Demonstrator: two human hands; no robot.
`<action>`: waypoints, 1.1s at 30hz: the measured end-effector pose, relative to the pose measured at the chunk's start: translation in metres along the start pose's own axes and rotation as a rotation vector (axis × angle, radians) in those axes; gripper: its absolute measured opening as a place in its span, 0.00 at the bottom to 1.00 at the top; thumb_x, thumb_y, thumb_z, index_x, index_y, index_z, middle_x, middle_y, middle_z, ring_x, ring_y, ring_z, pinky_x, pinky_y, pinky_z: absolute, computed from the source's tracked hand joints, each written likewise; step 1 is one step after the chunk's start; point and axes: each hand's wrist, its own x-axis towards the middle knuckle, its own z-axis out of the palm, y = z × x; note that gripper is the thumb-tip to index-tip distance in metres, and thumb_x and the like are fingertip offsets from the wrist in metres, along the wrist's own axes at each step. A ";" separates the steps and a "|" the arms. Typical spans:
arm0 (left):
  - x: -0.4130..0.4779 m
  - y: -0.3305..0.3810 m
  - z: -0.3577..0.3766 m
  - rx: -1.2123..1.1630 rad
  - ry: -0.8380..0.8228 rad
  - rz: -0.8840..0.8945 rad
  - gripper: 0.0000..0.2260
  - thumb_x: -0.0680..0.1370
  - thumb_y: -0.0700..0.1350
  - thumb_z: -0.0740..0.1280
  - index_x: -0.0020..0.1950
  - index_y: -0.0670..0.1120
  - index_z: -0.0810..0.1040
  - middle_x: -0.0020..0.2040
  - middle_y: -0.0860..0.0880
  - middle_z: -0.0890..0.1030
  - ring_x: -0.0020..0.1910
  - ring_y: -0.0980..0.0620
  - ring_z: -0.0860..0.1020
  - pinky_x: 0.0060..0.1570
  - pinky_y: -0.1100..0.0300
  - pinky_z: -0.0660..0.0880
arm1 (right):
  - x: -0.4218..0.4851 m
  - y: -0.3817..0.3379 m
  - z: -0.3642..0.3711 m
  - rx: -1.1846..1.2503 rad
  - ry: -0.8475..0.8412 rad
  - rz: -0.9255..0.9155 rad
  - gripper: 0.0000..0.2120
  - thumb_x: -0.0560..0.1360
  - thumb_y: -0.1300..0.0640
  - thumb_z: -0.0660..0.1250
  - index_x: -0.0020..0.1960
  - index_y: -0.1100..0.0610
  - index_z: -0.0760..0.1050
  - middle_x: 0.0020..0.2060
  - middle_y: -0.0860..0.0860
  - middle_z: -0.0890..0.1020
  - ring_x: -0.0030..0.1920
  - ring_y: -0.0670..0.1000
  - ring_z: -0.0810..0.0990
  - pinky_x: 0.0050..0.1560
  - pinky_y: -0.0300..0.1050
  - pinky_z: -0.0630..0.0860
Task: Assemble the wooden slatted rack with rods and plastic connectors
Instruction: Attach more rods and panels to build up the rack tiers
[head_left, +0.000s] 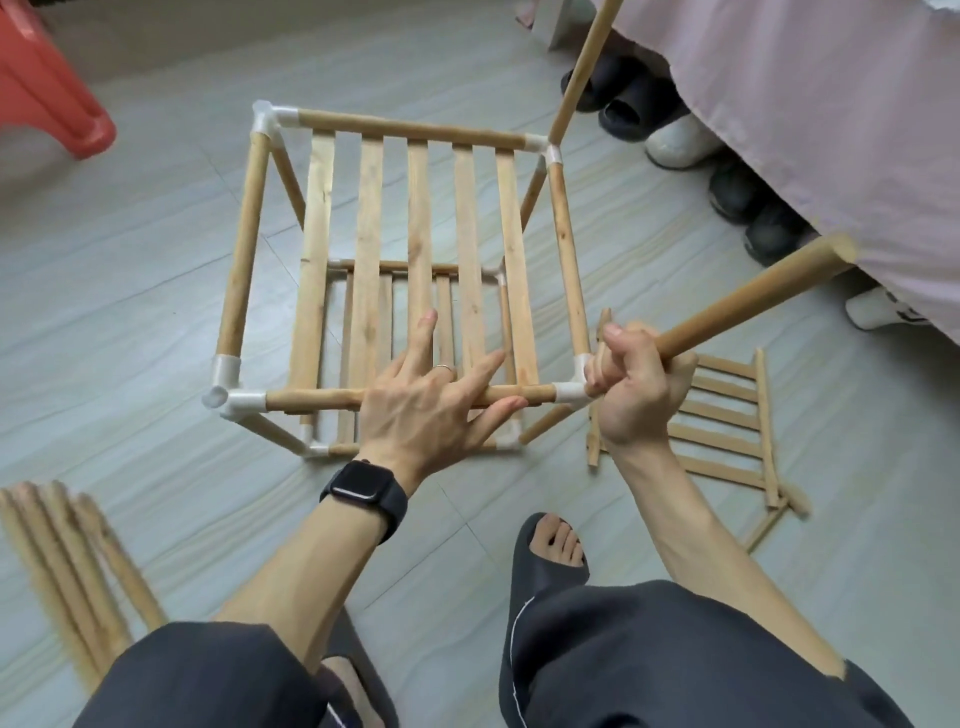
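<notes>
The partly built wooden rack (249, 234) stands on the floor, two slatted tiers joined by rods and white plastic connectors. My left hand (431, 400) rests with spread fingers on the top tier's near rod (311, 399). My right hand (636, 379) grips a loose wooden rod (753, 296), its lower end at the near right corner connector (569, 392). Another rod (582, 73) stands up from the far right corner connector (553, 153). The near left connector (228, 384) and the far left connector (267, 119) have no upright rod in them.
A bundle of spare rods (67, 556) lies at the lower left. A loose slatted panel (727, 431) lies on the floor at right. A red plastic stool (47, 88) stands at the upper left. Several shoes (675, 135) line a draped bed edge (831, 119) at the right.
</notes>
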 end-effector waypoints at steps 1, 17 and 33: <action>0.001 0.000 -0.001 -0.007 -0.007 0.001 0.27 0.81 0.70 0.53 0.69 0.56 0.79 0.29 0.45 0.81 0.70 0.36 0.73 0.47 0.49 0.79 | 0.000 0.000 0.001 -0.009 0.004 0.007 0.19 0.69 0.57 0.64 0.23 0.48 0.62 0.19 0.44 0.61 0.21 0.49 0.59 0.28 0.42 0.60; -0.048 -0.060 -0.074 0.112 -0.236 -0.430 0.28 0.82 0.66 0.45 0.79 0.57 0.62 0.76 0.46 0.69 0.81 0.44 0.51 0.76 0.36 0.45 | 0.003 -0.018 -0.007 -0.364 -0.032 0.074 0.24 0.76 0.41 0.63 0.25 0.50 0.70 0.22 0.48 0.70 0.27 0.52 0.72 0.33 0.53 0.71; -0.024 0.041 -0.108 -0.107 -0.559 -0.363 0.16 0.82 0.56 0.55 0.60 0.55 0.81 0.54 0.49 0.83 0.58 0.44 0.77 0.65 0.42 0.64 | -0.040 -0.028 0.022 -0.787 -0.695 0.707 0.27 0.76 0.32 0.65 0.63 0.53 0.74 0.57 0.52 0.83 0.50 0.50 0.85 0.49 0.57 0.84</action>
